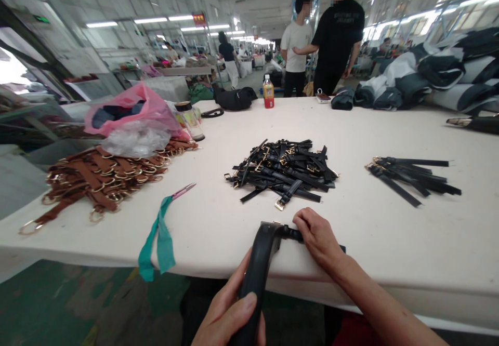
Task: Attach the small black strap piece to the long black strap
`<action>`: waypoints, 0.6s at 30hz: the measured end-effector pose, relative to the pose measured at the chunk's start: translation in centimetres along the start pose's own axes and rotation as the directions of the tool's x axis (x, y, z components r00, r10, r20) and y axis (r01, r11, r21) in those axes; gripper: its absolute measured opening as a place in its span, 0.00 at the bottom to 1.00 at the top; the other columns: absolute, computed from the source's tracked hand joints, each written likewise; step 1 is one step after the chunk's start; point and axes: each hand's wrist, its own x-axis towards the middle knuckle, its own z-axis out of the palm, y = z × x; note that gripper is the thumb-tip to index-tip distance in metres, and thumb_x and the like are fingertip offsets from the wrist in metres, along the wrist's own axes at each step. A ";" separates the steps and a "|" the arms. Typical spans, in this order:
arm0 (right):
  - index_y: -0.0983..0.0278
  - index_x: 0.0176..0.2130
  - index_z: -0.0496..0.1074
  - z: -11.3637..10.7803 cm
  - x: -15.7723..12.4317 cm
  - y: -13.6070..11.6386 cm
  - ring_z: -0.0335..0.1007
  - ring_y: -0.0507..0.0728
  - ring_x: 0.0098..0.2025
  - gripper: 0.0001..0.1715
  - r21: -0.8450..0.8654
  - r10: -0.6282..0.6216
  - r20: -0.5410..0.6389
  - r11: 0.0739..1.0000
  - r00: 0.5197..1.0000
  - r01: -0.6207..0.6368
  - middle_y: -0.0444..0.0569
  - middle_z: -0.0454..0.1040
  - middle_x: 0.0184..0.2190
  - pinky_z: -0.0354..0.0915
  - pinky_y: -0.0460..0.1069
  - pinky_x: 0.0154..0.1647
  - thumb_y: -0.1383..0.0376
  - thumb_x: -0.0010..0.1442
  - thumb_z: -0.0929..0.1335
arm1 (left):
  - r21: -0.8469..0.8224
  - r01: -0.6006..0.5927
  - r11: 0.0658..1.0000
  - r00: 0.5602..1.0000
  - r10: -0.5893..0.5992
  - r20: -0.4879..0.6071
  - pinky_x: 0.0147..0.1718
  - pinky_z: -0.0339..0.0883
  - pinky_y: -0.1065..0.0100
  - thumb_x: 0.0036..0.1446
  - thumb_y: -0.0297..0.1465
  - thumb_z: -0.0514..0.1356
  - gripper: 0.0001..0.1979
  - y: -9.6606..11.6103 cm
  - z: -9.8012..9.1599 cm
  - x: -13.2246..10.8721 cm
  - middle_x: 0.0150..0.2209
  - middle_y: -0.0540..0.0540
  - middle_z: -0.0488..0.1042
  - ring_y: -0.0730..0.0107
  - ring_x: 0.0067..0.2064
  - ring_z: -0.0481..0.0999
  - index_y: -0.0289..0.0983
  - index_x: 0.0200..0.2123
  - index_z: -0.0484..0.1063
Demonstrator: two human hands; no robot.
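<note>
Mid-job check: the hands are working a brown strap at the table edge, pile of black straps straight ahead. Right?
No: the strap between the left hand and right hand is black, not brown, as the head view shows. It sits at the table edge, with the pile of black straps straight ahead.

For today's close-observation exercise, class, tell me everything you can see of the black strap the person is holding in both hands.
The black strap looks matte and leather-like. Its broad section rises from the bottom of the view, gripped by the left hand, to the near edge of the white-covered table. There it bends sharply into a narrower section running sideways under the right hand, and a short end shows beyond. A small pale glint sits at the bend; its nature cannot be told.
</note>
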 end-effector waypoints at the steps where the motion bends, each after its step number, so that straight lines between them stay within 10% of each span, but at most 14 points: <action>1: 0.63 0.33 0.65 -0.3 -0.3 0.1 0.63 0.54 0.35 0.07 -0.011 -0.002 -0.022 1.000 1.000 0.002 0.46 0.67 0.33 0.58 0.49 0.39 0.65 0.62 0.61 | 0.008 -0.007 1.000 1.000 0.007 0.003 0.14 0.50 0.74 0.59 0.42 0.51 0.39 0.1 0.1 -0.1 0.19 0.48 0.74 0.73 0.14 0.66 0.38 0.65 0.32; 18: 0.62 0.34 0.71 -1.6 -2.2 0.0 0.61 0.58 0.40 0.05 -0.260 0.065 0.072 0.965 0.995 -0.044 0.47 0.67 0.34 0.57 0.51 0.42 0.66 0.53 0.70 | 0.016 0.094 0.995 0.996 -0.094 -0.004 0.16 0.50 0.79 0.57 0.45 0.54 0.39 1.1 -0.9 2.0 0.19 0.46 0.73 0.77 0.16 0.62 0.45 0.65 0.35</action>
